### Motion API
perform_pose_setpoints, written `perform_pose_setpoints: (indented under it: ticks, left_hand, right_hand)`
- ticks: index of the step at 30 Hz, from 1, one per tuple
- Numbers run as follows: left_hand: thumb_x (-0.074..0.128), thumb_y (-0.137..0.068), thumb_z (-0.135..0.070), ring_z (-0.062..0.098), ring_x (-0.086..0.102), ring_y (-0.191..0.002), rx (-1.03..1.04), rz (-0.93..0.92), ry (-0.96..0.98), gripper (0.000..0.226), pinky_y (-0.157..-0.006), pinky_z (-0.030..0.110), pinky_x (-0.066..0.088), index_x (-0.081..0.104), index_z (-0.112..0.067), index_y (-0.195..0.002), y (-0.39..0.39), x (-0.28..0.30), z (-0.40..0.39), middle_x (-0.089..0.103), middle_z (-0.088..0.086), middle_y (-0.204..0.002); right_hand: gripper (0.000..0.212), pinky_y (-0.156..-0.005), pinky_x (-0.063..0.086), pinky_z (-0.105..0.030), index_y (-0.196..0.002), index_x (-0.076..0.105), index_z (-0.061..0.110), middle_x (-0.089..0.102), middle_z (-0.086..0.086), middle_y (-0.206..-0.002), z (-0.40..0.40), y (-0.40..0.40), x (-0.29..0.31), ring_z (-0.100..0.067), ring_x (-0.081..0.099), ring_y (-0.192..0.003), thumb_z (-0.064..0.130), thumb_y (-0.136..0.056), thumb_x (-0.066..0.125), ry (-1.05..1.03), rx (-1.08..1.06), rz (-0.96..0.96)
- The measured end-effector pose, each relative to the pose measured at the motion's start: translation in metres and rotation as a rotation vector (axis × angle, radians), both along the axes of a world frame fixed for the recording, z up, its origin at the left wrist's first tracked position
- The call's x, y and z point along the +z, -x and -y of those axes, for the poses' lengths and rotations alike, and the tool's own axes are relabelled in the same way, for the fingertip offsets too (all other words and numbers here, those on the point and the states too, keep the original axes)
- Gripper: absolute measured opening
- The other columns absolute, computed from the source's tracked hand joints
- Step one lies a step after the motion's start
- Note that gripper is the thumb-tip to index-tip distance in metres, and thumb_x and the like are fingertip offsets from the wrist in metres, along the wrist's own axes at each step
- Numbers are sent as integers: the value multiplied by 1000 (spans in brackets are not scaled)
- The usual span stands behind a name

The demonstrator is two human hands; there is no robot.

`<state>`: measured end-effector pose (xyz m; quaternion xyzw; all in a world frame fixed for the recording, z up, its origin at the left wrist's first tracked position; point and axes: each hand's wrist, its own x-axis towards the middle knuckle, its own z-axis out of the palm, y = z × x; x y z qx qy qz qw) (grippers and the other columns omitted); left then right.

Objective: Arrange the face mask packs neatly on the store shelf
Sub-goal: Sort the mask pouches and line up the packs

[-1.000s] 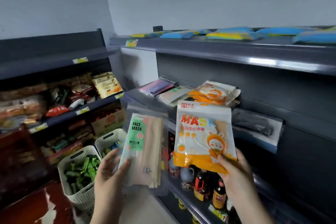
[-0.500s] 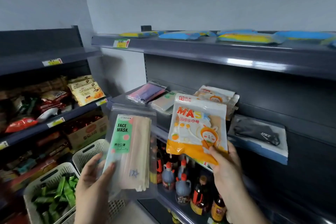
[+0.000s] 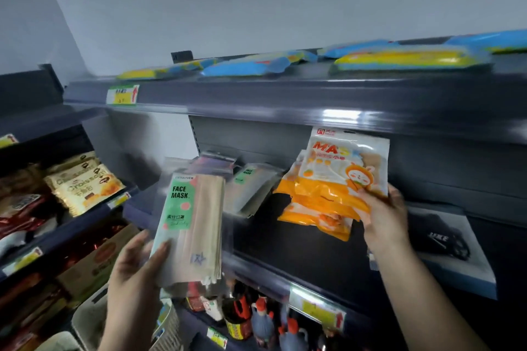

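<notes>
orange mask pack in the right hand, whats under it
More orange packs of the same kind lie under the orange mask pack held by the right hand, on the middle shelf. How many is hidden.

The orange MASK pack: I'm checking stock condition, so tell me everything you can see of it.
The orange MASK pack is a glossy plastic pouch, white above and orange below, printed with "MASK" in orange letters and a cartoon rabbit-like figure. A white mask shows on its front. It stands roughly upright, tilted slightly, over the middle shelf. The right hand pinches its lower right corner. It overlaps a stack of matching orange packs lying on the shelf behind and below it. No damage is visible.
</notes>
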<state>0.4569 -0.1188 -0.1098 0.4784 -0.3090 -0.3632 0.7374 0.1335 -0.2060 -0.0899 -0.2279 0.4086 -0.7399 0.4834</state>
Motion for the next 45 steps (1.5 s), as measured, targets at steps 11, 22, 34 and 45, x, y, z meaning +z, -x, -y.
perform_pose_setpoints:
  ticks: [11, 22, 34, 45]
  left_hand:
    - [58, -85, 2, 4, 67, -58, -110, -80, -22, 26, -51, 17, 54, 58, -18, -102, -6, -3, 77, 72, -6, -67]
    - [65, -78, -3, 14, 71, -70, -383, -170, -98, 30, -60, 26, 59, 59, -22, -100, -39, -3, 150, 74, 4, -85]
    - [60, -82, 5, 26, 66, -79, -598, -219, -141, 27, -76, 40, 55, 56, -15, -100, -49, -2, 199, 68, 14, -87]
    - [73, -78, -9, 27, 66, -97, -690, 516, -159, 40, -81, 18, 51, 60, -3, -116, -59, -12, 225, 70, 8, -104]
  right_hand:
    - [67, -85, 54, -54, -105, 62, 22, 70, -5, -107, 61, 19, -28, -29, 68, -95, 38, -41, 79, -217, -165, -472]
    - [62, -92, 46, -53, -108, 59, 19, 64, -17, -109, 45, -10, -3, -40, 58, -105, 65, -66, 57, -260, -497, -1243]
    - [71, -89, 52, -28, -138, 37, 23, 49, 5, -134, 36, -194, -9, -10, 56, -111, 32, -78, 73, -222, 102, -1233]
    - [56, -94, 48, -32, -125, 53, 9, 59, -7, -123, 73, -230, -46, -22, 55, -113, 15, -74, 76, -379, -55, -1021]
